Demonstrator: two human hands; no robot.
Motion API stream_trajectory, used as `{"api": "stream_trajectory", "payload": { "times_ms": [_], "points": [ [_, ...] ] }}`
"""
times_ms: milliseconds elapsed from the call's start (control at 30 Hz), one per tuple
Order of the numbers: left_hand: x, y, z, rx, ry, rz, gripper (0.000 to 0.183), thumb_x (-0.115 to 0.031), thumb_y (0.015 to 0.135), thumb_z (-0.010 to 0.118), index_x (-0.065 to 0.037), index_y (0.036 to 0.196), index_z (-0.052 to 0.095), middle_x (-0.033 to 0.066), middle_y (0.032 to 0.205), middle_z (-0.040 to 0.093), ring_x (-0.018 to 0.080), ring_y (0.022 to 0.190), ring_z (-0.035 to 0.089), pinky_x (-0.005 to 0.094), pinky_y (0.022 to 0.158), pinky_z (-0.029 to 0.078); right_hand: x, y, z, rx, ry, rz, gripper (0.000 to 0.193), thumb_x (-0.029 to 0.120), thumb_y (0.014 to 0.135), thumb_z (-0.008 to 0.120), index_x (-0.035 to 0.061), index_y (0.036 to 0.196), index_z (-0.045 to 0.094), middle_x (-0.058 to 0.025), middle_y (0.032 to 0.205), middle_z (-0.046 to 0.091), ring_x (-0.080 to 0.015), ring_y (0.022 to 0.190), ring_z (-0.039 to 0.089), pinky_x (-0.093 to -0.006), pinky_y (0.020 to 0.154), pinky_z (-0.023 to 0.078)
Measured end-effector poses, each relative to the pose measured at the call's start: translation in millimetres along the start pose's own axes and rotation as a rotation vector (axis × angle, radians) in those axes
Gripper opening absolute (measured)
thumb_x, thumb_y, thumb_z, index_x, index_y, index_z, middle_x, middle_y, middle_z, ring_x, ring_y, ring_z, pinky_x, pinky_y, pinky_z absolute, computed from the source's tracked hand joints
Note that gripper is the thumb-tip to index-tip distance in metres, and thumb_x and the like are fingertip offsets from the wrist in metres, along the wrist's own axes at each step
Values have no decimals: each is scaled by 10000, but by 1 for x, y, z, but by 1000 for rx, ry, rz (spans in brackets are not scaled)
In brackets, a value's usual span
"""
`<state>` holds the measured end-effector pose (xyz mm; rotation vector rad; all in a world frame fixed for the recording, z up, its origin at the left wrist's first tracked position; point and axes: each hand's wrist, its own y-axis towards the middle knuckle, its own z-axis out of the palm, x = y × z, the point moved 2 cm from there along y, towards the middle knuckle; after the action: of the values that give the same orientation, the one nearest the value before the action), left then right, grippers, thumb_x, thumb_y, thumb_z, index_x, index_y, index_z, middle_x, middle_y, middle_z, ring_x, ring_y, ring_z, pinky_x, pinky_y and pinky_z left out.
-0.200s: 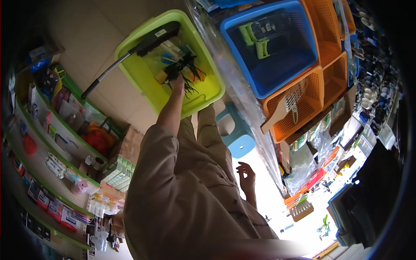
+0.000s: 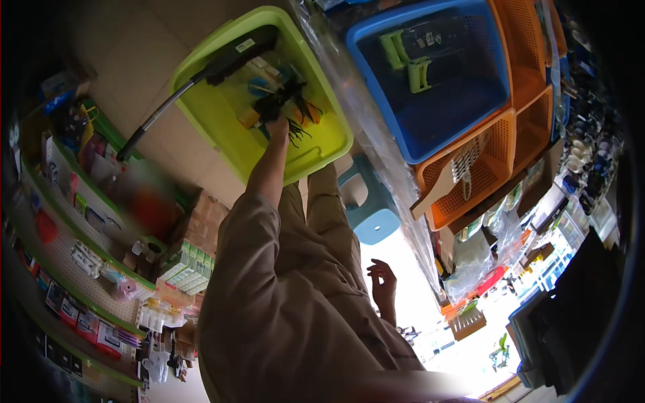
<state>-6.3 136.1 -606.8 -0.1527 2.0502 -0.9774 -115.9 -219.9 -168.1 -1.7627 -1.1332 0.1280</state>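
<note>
Little is being changed: 1 black bundle (image 2: 289, 93) inside the lime tub (image 2: 218, 124) is still being touched by the left hand (image 2: 276, 125), so handling there is being continued. Its fingers are being hidden, so the grip cannot be told. The right hand (image 2: 383, 283), empty and loosely curled, is being kept near the blue stool (image 2: 376, 227).

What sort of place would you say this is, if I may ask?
Probably a household goods shop: green-edged shelves carry packaged goods, and perforated orange baskets stand next to a large blue tub.
</note>
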Motion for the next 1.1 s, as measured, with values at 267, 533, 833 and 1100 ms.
{"api": "stream_trajectory", "payload": {
  "times_ms": [267, 533, 833, 1100],
  "points": [
    [29, 37, 7, -83, 269, 537, 340, -193, 961, 511, -24, 1247, 588, 192, 1290, 564, 372, 1199, 520, 421, 1007, 410, -43, 5, 4, 82, 153, 158, 268, -13, 943, 500, -7, 1192, 597, -100, 904, 683, -152, 813, 659, -281, 749, 539],
    [32, 25, 29, -299, 313, 677, 327, -191, 914, 570, 47, 1132, 620, 218, 1143, 643, 394, 1083, 598, 444, 939, 454, -64, 9, 10, 86, 207, 245, 254, 51, 970, 509, -16, 1203, 585, -105, 894, 684, -154, 805, 659, -281, 757, 540],
    [33, 25, 44, -343, 450, 348, 344, -214, 864, 626, 31, 1105, 626, 230, 1103, 653, 390, 1027, 630, 428, 878, 501, -84, 9, 16, 93, 326, 292, 259, 92, 969, 522, -14, 1195, 591, -117, 908, 692, -160, 804, 664, -288, 746, 533],
    [29, 17, 38, -207, 319, 531, 482, -227, 829, 675, 47, 1211, 565, 240, 1222, 587, 383, 1157, 552, 430, 1001, 431, -90, 15, 17, 96, 277, 294, 274, 120, 970, 530, -23, 1197, 588, -114, 901, 685, -161, 816, 662, -292, 739, 538]
  ]
}}
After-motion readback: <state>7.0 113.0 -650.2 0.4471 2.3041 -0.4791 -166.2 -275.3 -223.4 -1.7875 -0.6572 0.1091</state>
